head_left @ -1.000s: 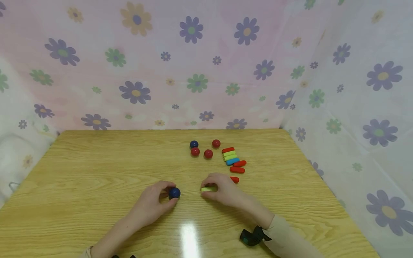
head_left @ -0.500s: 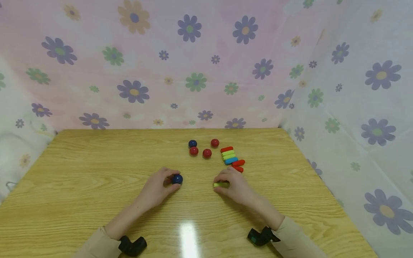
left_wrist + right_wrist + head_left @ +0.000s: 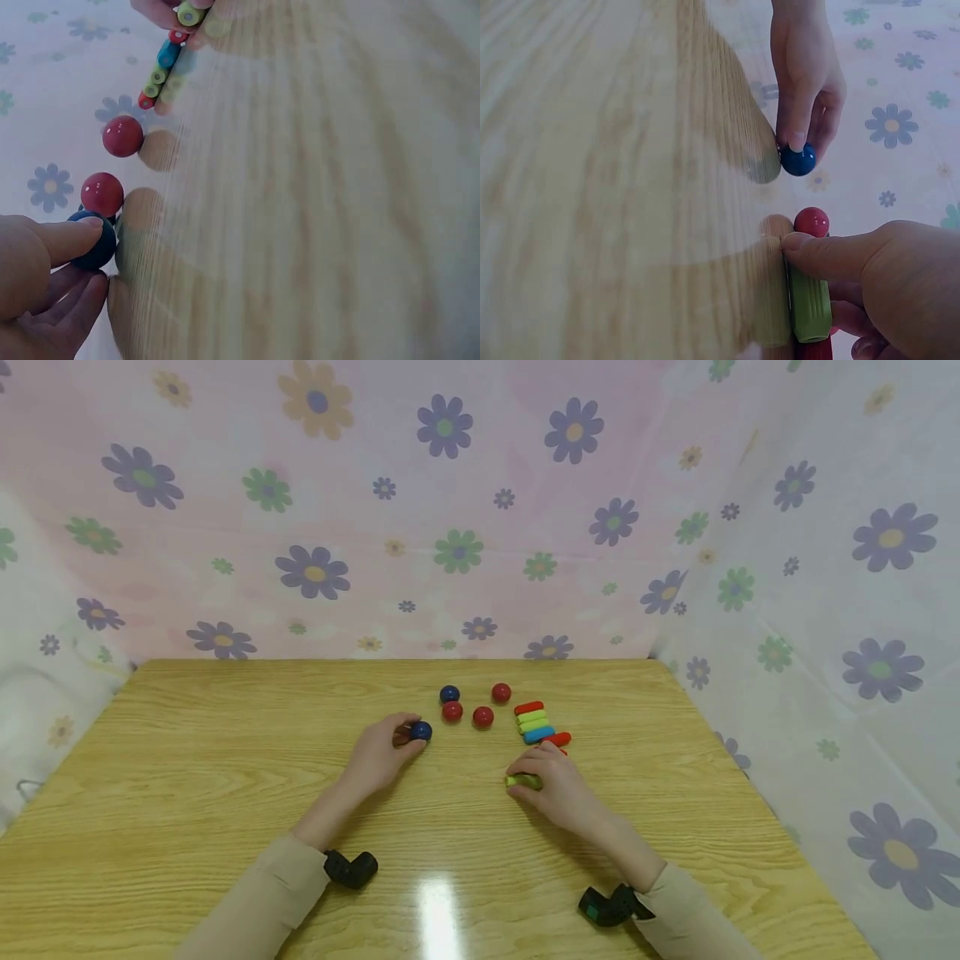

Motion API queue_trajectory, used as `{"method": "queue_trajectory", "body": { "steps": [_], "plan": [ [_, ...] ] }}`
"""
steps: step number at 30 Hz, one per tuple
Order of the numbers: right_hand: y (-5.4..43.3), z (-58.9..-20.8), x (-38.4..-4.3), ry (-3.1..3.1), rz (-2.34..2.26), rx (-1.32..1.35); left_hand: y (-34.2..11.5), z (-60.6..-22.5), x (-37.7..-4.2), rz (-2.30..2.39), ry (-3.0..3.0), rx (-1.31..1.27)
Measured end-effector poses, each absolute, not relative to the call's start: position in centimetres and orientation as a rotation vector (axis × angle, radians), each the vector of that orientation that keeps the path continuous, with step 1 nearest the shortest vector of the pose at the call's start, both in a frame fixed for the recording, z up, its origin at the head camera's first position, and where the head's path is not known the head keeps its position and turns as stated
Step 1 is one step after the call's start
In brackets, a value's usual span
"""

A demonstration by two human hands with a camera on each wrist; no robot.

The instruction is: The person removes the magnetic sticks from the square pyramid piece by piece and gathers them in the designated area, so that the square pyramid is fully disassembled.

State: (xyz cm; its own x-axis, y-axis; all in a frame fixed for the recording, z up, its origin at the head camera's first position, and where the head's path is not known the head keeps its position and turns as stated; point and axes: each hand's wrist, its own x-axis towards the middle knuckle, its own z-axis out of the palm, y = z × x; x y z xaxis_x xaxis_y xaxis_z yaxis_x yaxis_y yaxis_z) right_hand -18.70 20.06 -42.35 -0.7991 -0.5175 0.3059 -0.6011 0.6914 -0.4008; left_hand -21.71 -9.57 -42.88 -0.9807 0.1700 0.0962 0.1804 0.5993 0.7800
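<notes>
My left hand [image 3: 375, 758] pinches a glossy dark blue ball [image 3: 421, 731] between thumb and fingers, just left of the group of balls. In the left wrist view the thumb lies across that blue ball [image 3: 96, 244]. My right hand [image 3: 562, 789] grips a short yellow-green stick [image 3: 514, 782] by its sides, low over the table in front of the coloured sticks. The right wrist view shows its ridged side and the thumb on the green stick [image 3: 810, 304]. Part of the stick is hidden by the hand, which also covers most of a red stick [image 3: 562, 752].
Another blue ball [image 3: 450, 693] touches or nearly touches a red ball [image 3: 452, 712]; two more red balls [image 3: 483, 717] sit to their right. A row holds a red stick [image 3: 529, 707], yellow-green sticks [image 3: 533, 725], a blue stick [image 3: 538, 735] and a red stick [image 3: 557, 739]. Flowered cloth [image 3: 360, 527] hangs behind the wooden table [image 3: 247, 735].
My left hand has carried the blue ball away from me and slightly right, close to the other balls. My right hand has moved the yellow-green stick right and slightly forward, toward the stick row.
</notes>
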Motion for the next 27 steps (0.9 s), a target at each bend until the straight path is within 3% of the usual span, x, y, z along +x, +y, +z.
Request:
{"method": "queue_trajectory", "body": {
  "steps": [27],
  "plan": [
    [20.63,-41.96,-18.71,-2.726,0.738,0.959,-8.93,-42.84,-22.12,-1.427,-2.77,-0.309]
  ]
}}
